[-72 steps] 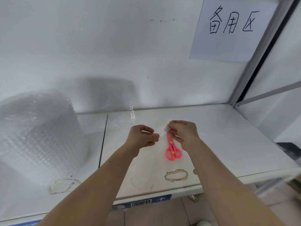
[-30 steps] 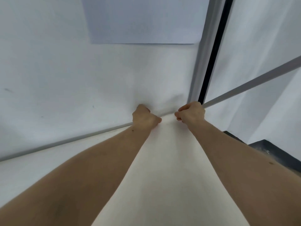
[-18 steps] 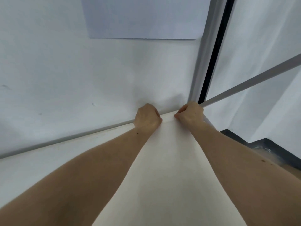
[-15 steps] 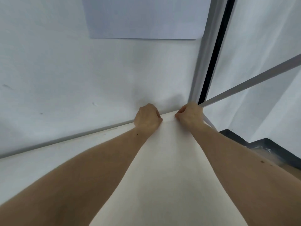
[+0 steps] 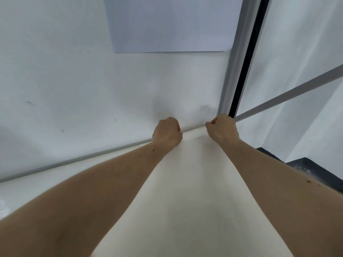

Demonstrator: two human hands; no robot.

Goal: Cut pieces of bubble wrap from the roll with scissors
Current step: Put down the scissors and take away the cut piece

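My left hand (image 5: 167, 132) and my right hand (image 5: 221, 129) are stretched out to the back edge of the white table (image 5: 194, 182), close together, where it meets the wall. Both are closed in the same pinch that held the clear bubble wrap piece earlier. The film itself hardly shows against the white surface. The roll and the scissors are out of view.
A white wall (image 5: 83, 86) rises right behind the hands, with a paper sheet (image 5: 167, 25) stuck on it. A grey and black frame post (image 5: 241, 62) and a slanted grey bar (image 5: 289, 93) stand at the right. A dark object (image 5: 308, 167) lies below the table's right side.
Both hands have travelled from beside the pink scissors to the table's back right corner, still pinched. In the last half second they barely moved. The roll and scissors left the view.
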